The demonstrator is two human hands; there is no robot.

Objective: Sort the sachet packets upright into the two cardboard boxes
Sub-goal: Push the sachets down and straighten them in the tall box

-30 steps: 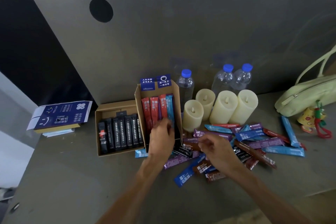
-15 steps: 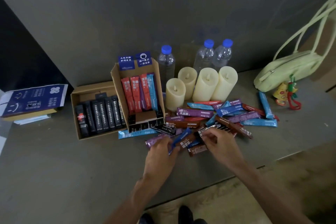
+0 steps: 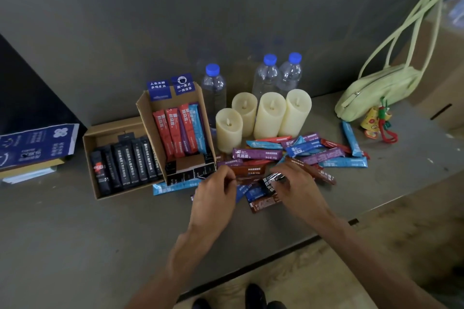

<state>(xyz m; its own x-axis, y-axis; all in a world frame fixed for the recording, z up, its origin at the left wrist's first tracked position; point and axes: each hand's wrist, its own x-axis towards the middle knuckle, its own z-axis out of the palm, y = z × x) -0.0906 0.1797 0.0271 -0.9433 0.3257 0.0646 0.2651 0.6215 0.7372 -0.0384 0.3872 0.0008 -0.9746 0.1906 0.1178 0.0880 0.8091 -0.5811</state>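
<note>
A low cardboard box (image 3: 88, 148) holds a row of upright black sachets (image 3: 130, 160). Beside it, a taller cardboard box (image 3: 145, 118) holds upright red, purple and blue sachets (image 3: 179, 130). Loose sachets (image 3: 324, 155) in several colours lie in a pile to the right of the boxes. My right hand (image 3: 300, 189) pinches a black sachet (image 3: 271, 180) just above the near end of the pile. My left hand (image 3: 216, 195) hovers at the pile's left edge, its fingers curled towards a brown sachet (image 3: 248, 171); whether it grips anything is hidden.
Four cream candles (image 3: 270, 114) and three water bottles (image 3: 267, 75) stand behind the pile. A green handbag (image 3: 376, 93) with a charm lies at the right. A blue printed box (image 3: 35, 143) sits at the far left. The table's front edge (image 3: 288, 246) runs close below my arms.
My left hand left the taller box and came down to the pile. My right hand has lifted a black sachet off the pile. The camera tilted down.
</note>
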